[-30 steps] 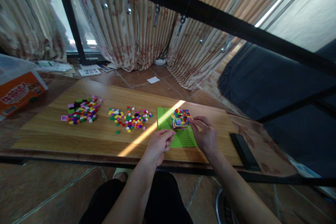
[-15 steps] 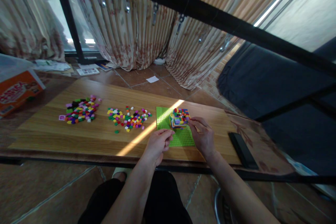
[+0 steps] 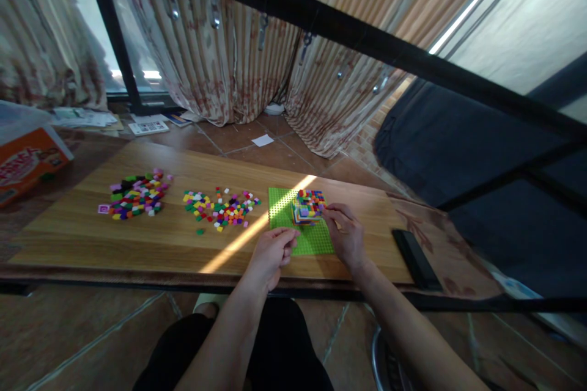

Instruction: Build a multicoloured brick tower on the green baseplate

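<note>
Centrally, a multicoloured toy-brick build (image 3: 306, 210) sits on a lime-green studded baseplate (image 3: 316, 244).
Build boxy, walls banded, top speckled red, blue, orange, yellow; single bricks blur together. Hands apart. Right hand (image 3: 347, 236): fingertips at the build's right edge, masking part of it. Left hand (image 3: 273, 252): fingers bunched, covering the plate's near-left corner. Cannot tell whether either pinches a brick.

The right fingers (image 3: 334, 212) partly hide the build (image 3: 306, 210) — whether they pinch anything is too small to tell. The curled left fingers (image 3: 287, 240) hide their own grip. At left, the box (image 3: 41, 162) runs out of view — its print (image 3: 19, 165) blurred.
</note>
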A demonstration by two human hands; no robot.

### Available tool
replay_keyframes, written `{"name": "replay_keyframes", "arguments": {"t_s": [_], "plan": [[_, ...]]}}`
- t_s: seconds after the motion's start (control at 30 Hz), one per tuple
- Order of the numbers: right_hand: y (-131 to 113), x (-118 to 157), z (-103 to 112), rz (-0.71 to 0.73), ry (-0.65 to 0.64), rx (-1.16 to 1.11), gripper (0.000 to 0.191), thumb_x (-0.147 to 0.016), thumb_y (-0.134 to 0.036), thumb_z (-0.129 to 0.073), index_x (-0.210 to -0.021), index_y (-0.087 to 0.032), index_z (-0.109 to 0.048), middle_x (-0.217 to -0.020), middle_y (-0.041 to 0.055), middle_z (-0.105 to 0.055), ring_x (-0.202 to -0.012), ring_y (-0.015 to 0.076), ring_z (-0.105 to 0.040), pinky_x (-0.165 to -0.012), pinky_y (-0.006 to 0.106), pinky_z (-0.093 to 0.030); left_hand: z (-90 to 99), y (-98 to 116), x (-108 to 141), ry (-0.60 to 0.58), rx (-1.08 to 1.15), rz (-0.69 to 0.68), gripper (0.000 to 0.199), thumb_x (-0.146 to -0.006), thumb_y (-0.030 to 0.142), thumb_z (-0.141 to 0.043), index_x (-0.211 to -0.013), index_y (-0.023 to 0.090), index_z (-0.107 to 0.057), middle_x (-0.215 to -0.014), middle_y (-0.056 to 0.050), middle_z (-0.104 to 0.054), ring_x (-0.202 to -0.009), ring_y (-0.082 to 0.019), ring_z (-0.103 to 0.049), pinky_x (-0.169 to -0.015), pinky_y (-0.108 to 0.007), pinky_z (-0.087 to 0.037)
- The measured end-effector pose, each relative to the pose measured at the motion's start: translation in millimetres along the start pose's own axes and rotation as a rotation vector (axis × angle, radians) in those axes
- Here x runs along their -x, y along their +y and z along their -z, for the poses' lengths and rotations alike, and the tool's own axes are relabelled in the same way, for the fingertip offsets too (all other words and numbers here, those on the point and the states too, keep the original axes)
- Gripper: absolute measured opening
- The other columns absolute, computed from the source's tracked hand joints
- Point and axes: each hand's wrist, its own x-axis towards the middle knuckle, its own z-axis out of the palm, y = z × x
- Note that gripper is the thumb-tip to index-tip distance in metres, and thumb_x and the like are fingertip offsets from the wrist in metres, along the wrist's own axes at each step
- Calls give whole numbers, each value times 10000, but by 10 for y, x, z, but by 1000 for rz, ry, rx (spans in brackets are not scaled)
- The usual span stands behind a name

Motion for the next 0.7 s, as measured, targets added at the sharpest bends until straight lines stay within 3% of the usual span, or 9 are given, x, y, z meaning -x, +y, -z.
{"name": "replay_keyframes", "arguments": {"t_s": [0.27, 0.43, 0.7], "plan": [[-33, 9, 9, -61, 19, -102, 188, -886, -287, -559, -844, -215, -728, -945, 63, -663, -874, 163, -644, -799, 311, -542, 16, 1, 12, 7, 1, 10, 183, -656, 235, -703, -741, 98, -617, -593, 38, -483, -415, 9, -299, -395, -161, -91], [-10, 39, 34, -195, 5, -198, 187, -857, -326, -591, -909, -228, -741, -1005, 65, -677, -886, 169, -652, -747, 306, -550, 21, -4, 4, 6, -4, -5, 193, -653, 243, -713, -744, 97, -626, -599, 35, -491, -419, 10, -304, -399, -162, -94], [6, -5, 31, -391, 124, -320, 269, -809, -417, -609, -909, -199, -730, -970, 78, -695, -827, 173, -642, -660, 304, -536, 27, -5, -5, 13, -6, -12, 205, -652, 261, -725, -738, 101, -632, -605, 30, -493, -422, 9, -300, -395, -163, -90]]}}
